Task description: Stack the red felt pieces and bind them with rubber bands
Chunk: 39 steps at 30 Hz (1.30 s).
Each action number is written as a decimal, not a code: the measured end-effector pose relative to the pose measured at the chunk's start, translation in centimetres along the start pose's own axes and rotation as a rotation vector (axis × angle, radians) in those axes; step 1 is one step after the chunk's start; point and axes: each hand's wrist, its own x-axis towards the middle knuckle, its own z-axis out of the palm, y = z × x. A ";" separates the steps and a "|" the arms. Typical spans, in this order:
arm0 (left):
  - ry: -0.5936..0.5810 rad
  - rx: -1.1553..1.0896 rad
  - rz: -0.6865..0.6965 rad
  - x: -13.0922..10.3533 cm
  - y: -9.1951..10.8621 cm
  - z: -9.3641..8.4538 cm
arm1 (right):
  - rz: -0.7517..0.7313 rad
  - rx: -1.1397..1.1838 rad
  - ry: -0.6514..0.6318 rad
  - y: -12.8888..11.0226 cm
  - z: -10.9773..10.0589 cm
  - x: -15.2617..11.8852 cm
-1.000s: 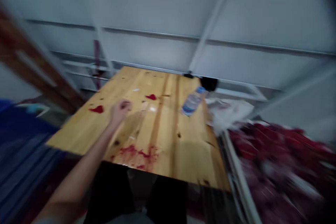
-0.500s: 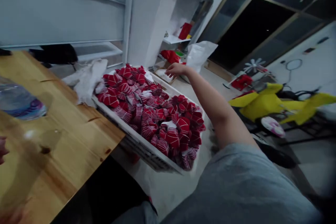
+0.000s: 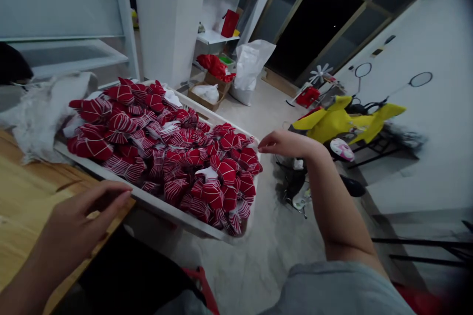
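A white plastic crate (image 3: 177,214) is heaped with red-and-white striped fabric bundles (image 3: 192,157). My left hand (image 3: 79,224) is over the wooden table, beside the crate's near long rim. Its thumb and fingers are parted around a gap, with nothing seen between them. At the crate's right end is my right hand (image 3: 290,143), loosely bent, fingertips close to the rim. Nothing shows in it, and whether those fingertips touch the crate I cannot tell.
The wooden table (image 3: 25,202) lies at left, with a crumpled white sack (image 3: 55,108) by the crate. Cardboard boxes (image 3: 207,101) and a full white sack (image 3: 251,69) stand beyond. A scooter with a yellow cover (image 3: 332,120) is at right.
The view has swung right and closer to the crate. My right hand has come down from beyond the crate to its right end. My left hand has come into fuller view near the rim.
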 end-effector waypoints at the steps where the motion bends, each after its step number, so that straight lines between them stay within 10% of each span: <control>1: -0.025 -0.021 -0.003 0.4 0.8 0.4 | 0.005 0.013 0.010 0.2 0.4 -0.3; 21: -0.187 -0.194 -0.037 2.5 4.0 2.7 | -0.031 0.135 0.407 -3.2 4.0 5.5; 32: -0.384 -1.056 -0.274 8.0 10.0 7.9 | -0.275 0.263 0.723 -11.3 6.3 3.8; 39: 0.038 -0.328 -0.127 11.6 5.0 0.6 | -0.406 0.212 0.635 -8.0 6.2 4.2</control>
